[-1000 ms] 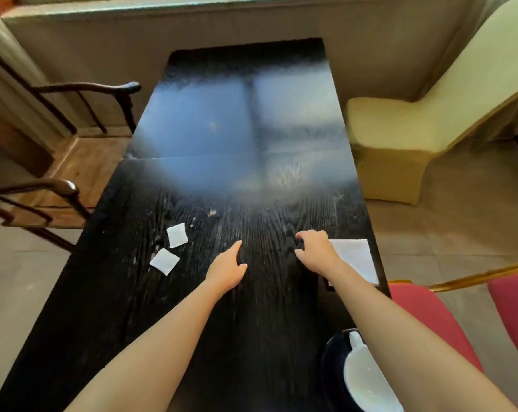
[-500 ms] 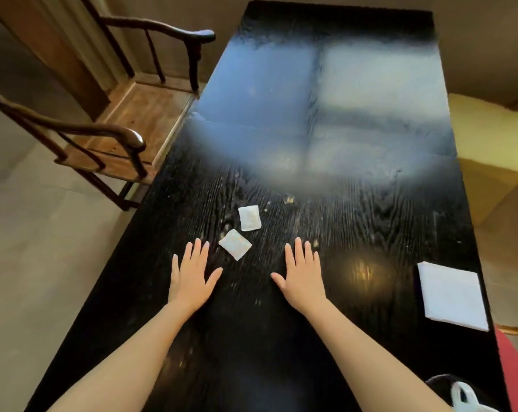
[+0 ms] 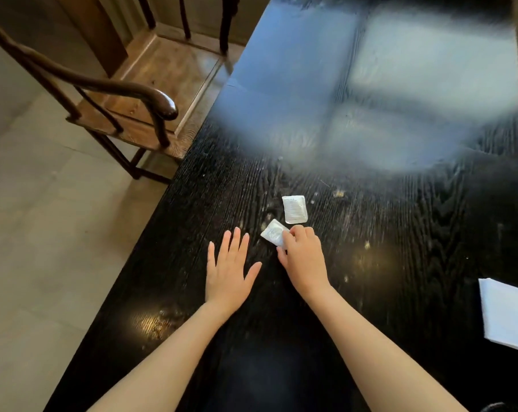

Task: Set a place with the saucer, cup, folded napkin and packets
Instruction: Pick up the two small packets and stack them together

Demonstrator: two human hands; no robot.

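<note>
Centrally: black wooden table (image 3: 400, 233), long, glossy, strong grain, pale window glare across the far half, crumbs and specks scattered mid-surface. Nearer packet (image 3: 272, 232): small, white, square, tilted diamond-wise on the tabletop, near corner covered by fingertips. Farther packet (image 3: 294, 209): white, printed face up, flat on the table just beyond the first, corners nearly meeting, whether touching not clear. Right hand (image 3: 303, 258): palm down, fingers curled onto the nearer packet's edge, thumb tucked at its near side; pinching or merely pressing not resolvable, packet seemingly not lifted. Left hand (image 3: 226, 270): flat on the table, fingers spread and straight, grasping nothing, just left of the right hand and clear of both packets. Both forearms bare, entering from the lower edge. Folded napkin (image 3: 507, 315): white, flat, at the right edge of the frame near the table's right side, partly cut off, well apart from packets and hands. Dark curved rim (image 3: 502, 407) at the bottom right corner, too cropped to identify. Wooden armchair (image 3: 139, 99): brown, curved arm rail, plank seat, drawn up at the table's left side. Pale tiled floor (image 3: 44, 233) to the left of the table. Saucer and cup: not identifiable.
</note>
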